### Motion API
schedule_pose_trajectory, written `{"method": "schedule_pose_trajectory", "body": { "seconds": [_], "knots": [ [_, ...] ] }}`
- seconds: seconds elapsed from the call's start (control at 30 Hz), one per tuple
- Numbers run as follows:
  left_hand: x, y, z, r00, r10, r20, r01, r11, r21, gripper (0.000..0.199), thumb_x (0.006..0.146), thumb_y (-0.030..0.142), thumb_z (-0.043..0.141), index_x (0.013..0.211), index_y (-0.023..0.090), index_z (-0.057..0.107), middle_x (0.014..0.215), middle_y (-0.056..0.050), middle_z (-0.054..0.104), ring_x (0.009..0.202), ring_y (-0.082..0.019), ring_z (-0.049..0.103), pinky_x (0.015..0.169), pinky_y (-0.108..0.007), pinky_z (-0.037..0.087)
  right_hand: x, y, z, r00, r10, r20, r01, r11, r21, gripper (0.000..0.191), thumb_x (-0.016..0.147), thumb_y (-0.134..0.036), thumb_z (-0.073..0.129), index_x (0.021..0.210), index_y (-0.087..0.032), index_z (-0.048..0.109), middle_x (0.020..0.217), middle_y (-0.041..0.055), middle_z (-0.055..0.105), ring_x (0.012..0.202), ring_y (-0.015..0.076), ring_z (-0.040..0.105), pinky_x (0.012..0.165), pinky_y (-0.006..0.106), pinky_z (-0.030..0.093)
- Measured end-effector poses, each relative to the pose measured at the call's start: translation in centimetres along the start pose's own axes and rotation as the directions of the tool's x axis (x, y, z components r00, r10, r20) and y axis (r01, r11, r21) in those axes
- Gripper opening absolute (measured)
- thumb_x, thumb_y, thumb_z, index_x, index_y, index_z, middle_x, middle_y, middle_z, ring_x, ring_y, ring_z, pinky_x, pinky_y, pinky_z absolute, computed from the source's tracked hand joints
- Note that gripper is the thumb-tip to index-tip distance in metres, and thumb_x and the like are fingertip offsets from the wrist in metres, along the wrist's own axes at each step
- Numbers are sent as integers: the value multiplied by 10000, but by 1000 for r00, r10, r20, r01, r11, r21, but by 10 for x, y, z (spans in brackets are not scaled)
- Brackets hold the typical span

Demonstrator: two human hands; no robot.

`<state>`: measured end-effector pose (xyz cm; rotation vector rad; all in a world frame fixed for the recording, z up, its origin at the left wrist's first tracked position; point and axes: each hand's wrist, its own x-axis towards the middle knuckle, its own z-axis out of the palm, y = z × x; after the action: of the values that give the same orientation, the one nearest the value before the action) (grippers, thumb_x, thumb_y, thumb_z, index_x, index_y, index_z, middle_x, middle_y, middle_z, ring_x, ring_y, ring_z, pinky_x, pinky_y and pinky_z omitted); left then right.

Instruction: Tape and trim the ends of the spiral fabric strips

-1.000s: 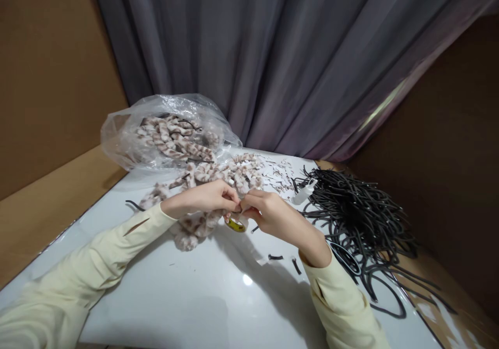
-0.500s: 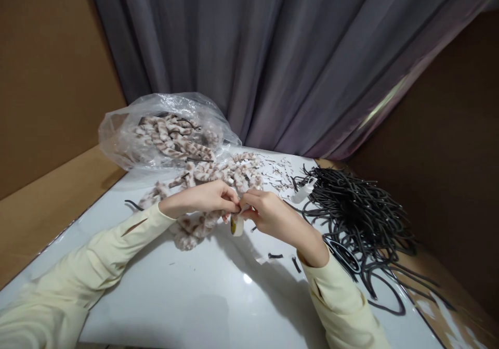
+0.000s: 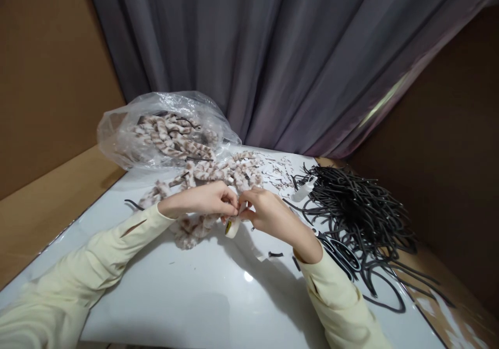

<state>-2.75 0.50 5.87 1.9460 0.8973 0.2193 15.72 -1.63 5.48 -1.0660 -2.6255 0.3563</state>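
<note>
My left hand [image 3: 210, 198] and my right hand [image 3: 268, 216] meet over the table, fingertips almost touching. Both are closed in a pinch. Between the right thumb and forefinger shows a short whitish piece of tape [image 3: 244, 207]. Just below the fingertips hangs a small roll of tape [image 3: 233, 228], tilted, its core yellow and dark. A fluffy brown-and-white strip [image 3: 193, 230] lies under my left hand and seems to run up into its fingers; the gripped end is hidden.
A clear plastic bag [image 3: 117, 138] of fluffy strips stands at the back left. More fluffy strips [image 3: 210, 171] and paper scraps [image 3: 278, 169] lie ahead. On the right are a heap of black cords [image 3: 358, 214], a white squeeze bottle [image 3: 304, 190] and scissors [image 3: 345, 255]. Cut black bits [image 3: 276, 255] lie nearby.
The tape roll has swung slightly left and tilted. My right hand has shifted a little left and its fingers have lifted slightly, uncovering more of the scissors.
</note>
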Motion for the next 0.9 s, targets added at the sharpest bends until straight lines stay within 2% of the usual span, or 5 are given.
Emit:
{"method": "schedule_pose_trajectory", "body": {
  "seconds": [0.2, 0.37, 0.63, 0.77, 0.9],
  "knots": [
    [-2, -1, 3, 997, 75, 28, -77, 992, 102, 161, 692, 178, 523, 701, 125, 676, 653, -6, 634, 569, -97, 521, 522, -172, 361, 1, 1, -1, 998, 35, 50, -40, 994, 99, 192, 710, -109, 644, 831, -177, 512, 759, 15, 637, 670, 140, 566, 547, 210, 312],
    [-6, 2, -8, 1000, -14, 17, 15, 999, -31, 185, 733, 252, 559, 778, 129, 689, 618, 0, 630, 502, -79, 496, 452, -163, 331, 3, 6, -2, 993, 97, -72, -72, 953, 295, 284, 679, -170, 683, 744, -200, 409, 713, -19, 616, 649, 135, 566, 564, 216, 338],
    [-12, 4, -23, 994, -34, -108, 6, 970, -241, 136, 703, 262, 629, 717, 138, 683, 646, -11, 656, 582, -96, 570, 518, -167, 398, 11, 3, 4, 949, 264, -170, -21, 594, 804, 348, 688, -172, 643, 708, -229, 300, 756, -2, 629, 687, 149, 609, 616, 273, 468],
    [-16, 10, -19, 994, -37, -99, 0, 937, -350, 145, 693, 261, 649, 749, 136, 696, 627, -13, 656, 549, -97, 574, 492, -173, 401, 14, 0, 12, 906, 260, -335, 50, 718, 694, 308, 690, -207, 633, 640, -216, 330, 740, 5, 574, 685, 139, 554, 613, 258, 444],
    [-17, 12, -16, 991, -43, -123, -13, 906, -424, 144, 701, 255, 649, 771, 137, 694, 652, -21, 670, 577, -114, 604, 518, -187, 435, 17, 2, 21, 892, 266, -366, 36, 765, 643, 277, 667, -226, 646, 658, -209, 370, 753, -3, 532, 641, 127, 518, 567, 241, 423]
  ]
}}
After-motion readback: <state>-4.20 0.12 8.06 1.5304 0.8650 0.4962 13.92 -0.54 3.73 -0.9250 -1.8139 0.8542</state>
